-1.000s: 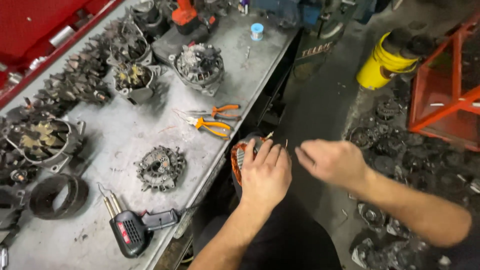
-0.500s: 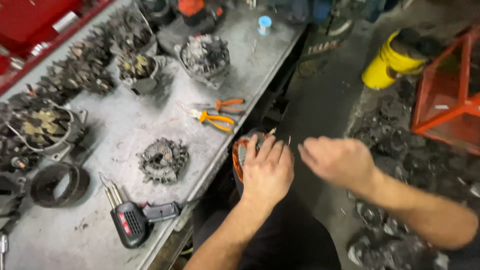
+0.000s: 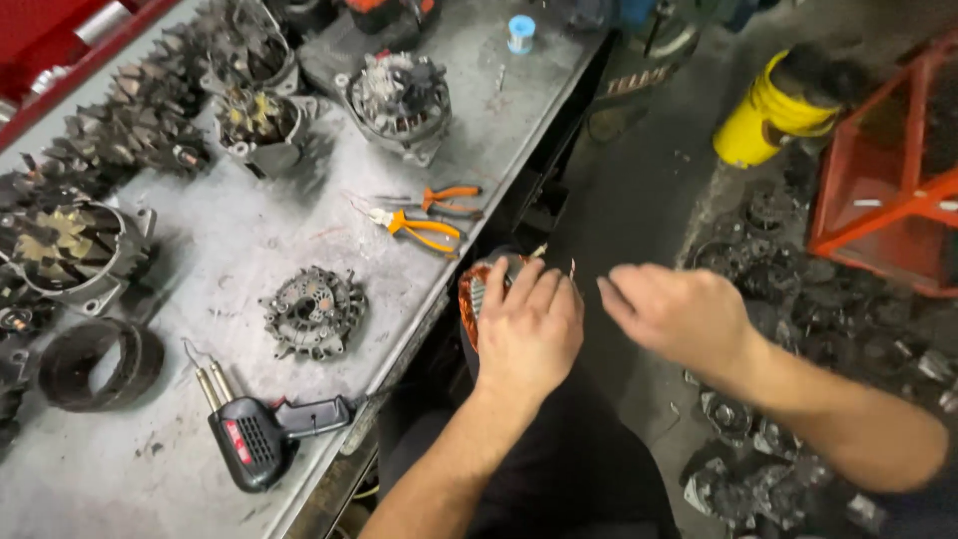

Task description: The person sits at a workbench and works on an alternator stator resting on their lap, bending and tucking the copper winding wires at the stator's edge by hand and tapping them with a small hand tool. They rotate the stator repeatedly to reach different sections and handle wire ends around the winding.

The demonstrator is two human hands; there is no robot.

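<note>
My left hand [image 3: 529, 329] grips a round stator with copper windings [image 3: 471, 297], held in my lap just off the edge of the grey workbench [image 3: 200, 439]. Most of the stator is hidden under the palm. My right hand [image 3: 679, 314] hovers just right of it with the fingers pinched near thin wire ends [image 3: 573, 268] that stick up from the stator; whether it holds one is unclear.
On the bench lie orange-handled pliers [image 3: 429, 220], a finned round plate [image 3: 311, 311], a black soldering gun [image 3: 261, 431], a black ring [image 3: 98, 363] and several alternator housings [image 3: 399, 92]. A yellow container [image 3: 768, 112], an orange metal frame [image 3: 878, 210] and scrap parts [image 3: 758, 459] are on the floor.
The view has shifted slightly. My right hand has moved a little toward the stator; my left hand keeps its grip on it.
</note>
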